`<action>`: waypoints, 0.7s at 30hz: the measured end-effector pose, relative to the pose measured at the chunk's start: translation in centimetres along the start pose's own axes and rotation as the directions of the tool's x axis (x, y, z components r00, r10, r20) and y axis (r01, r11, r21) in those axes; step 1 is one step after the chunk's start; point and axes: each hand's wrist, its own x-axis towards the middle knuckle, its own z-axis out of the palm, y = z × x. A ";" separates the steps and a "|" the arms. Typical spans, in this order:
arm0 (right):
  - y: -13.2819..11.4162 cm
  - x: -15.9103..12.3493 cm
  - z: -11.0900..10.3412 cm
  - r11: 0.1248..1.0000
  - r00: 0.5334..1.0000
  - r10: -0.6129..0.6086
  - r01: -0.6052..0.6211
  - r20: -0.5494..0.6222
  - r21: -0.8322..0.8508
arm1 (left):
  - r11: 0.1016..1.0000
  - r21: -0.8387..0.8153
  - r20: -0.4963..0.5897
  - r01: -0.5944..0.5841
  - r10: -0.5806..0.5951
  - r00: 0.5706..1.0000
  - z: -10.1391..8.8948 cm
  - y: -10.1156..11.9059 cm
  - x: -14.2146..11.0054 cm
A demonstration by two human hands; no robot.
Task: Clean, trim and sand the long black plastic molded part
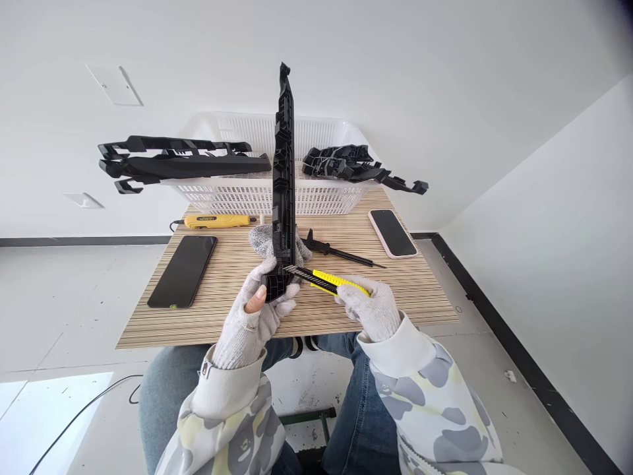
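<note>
left grip [257, 307] closed round lower end of black part [283, 178], rest rising above fingers.

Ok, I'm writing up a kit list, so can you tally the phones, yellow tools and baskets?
Phones: 2, one at the left and one at the right of the table
Yellow tools: 2, a corded tool and the cutter in the right hand
Baskets: 1, white
Total: 5
</note>
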 end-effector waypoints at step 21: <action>2.0 0.4 -0.1 0.448 0.813 -0.482 0.550 0.327 -0.705 | 1.000 -0.026 0.027 0.013 -0.012 1.000 -0.6 -0.1 0.5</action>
